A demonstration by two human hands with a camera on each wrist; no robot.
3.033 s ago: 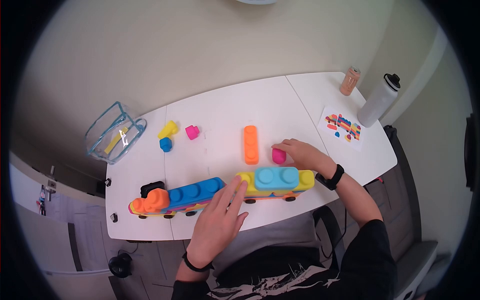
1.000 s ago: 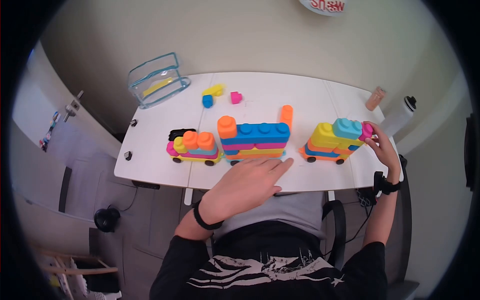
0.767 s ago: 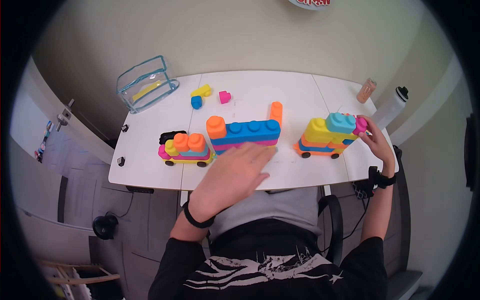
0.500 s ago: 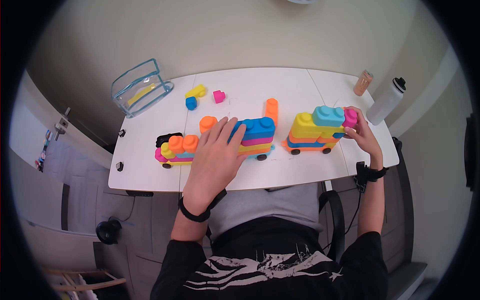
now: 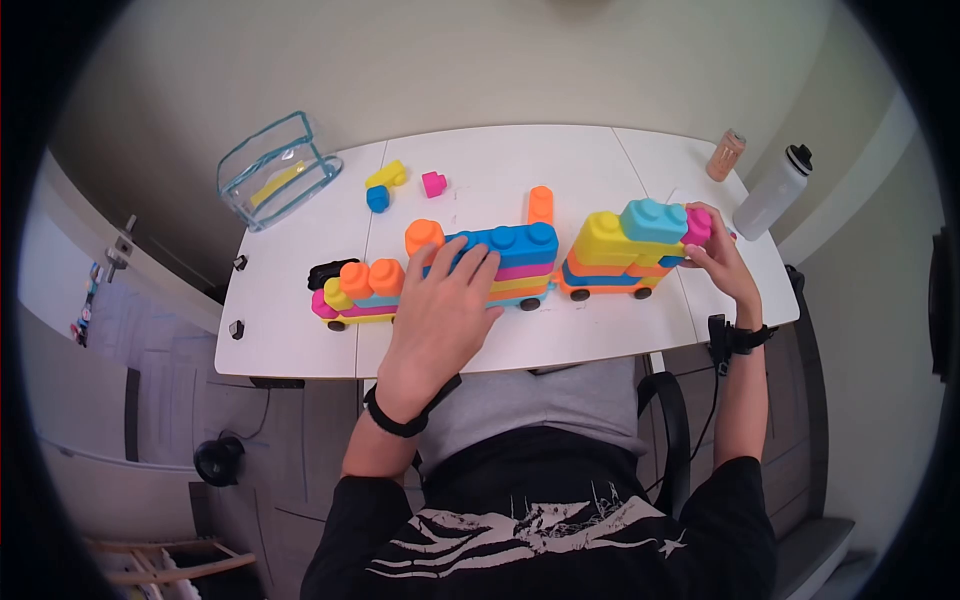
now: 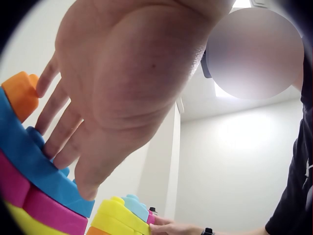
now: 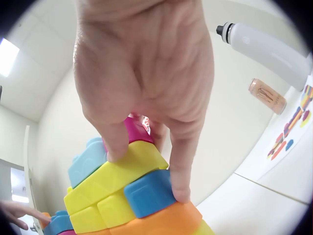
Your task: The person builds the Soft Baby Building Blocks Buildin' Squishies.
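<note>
My left hand rests its spread, slightly bent fingers on the long blue block that tops the middle car, beside an orange block. In the left wrist view those fingers lie along the blue block. At the right, my right hand grips a magenta block on the end of the rear car, next to the light blue block. From the right wrist, thumb and fingers straddle the magenta block, with one fingertip against a dark blue block below.
Front car stands left, a black piece behind it. Farther back lie yellow, blue and pink blocks, with an upright-looking orange one. Clear bag, can, bottle and printed picture are around.
The magenta block went from the table to the rear car in my right hand. My left hand moved off the rear car onto the middle one. Lately the gap between these cars has narrowed.
</note>
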